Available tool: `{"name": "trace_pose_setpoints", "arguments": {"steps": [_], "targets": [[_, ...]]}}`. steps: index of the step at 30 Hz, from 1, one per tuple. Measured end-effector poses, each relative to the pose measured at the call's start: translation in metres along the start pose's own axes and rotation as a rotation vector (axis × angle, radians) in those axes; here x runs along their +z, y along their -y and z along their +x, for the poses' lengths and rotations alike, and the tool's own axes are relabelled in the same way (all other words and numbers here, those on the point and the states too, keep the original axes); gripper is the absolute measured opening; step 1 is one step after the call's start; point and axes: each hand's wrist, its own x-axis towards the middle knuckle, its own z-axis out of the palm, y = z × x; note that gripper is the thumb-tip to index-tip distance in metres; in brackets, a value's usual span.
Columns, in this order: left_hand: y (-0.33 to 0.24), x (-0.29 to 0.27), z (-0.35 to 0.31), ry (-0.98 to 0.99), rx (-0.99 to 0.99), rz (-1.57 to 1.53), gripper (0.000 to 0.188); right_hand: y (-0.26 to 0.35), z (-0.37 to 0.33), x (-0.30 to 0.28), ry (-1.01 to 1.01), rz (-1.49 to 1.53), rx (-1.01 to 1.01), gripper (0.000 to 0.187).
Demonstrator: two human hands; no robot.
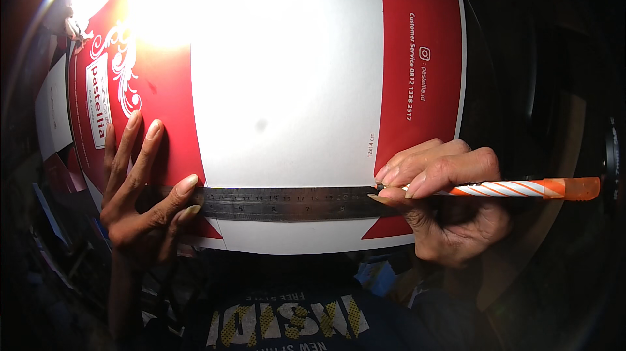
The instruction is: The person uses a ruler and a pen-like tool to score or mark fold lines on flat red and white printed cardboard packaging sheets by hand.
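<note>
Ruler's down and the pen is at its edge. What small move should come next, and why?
Probably a short stroke of the pen along the upper edge of the ruler. The right hand holds its tip near that edge, the ruler lies across the sheet, and the left hand rests on it, which should help against slipping.

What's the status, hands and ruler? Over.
Left hand spread over ruler. Right hand gripping striped pen by ruler's upper edge. Ruler across red-and-white sheet. Glare, upper left.
</note>
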Motion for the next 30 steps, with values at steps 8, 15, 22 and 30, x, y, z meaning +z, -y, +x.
{"name": "trace_pose_setpoints", "arguments": {"steps": [8,15,22,30], "targets": [[0.003,0.002,0.000,-0.001,0.018,-0.006,0.032,-0.002,-0.001,-0.003,0.021,0.013,0.001,0.032],[0.002,0.001,-0.002,-0.008,0.011,-0.006,0.030,0.002,0.000,0.000,-0.007,0.051,0.064,0.031],[0.001,0.002,0.001,-0.004,0.005,-0.008,0.030,-0.002,-0.001,-0.004,0.027,0.017,0.022,0.032],[0.006,0.004,0.007,-0.010,0.016,-0.040,0.027,-0.003,0.006,-0.002,0.023,-0.006,0.038,0.029]]}}
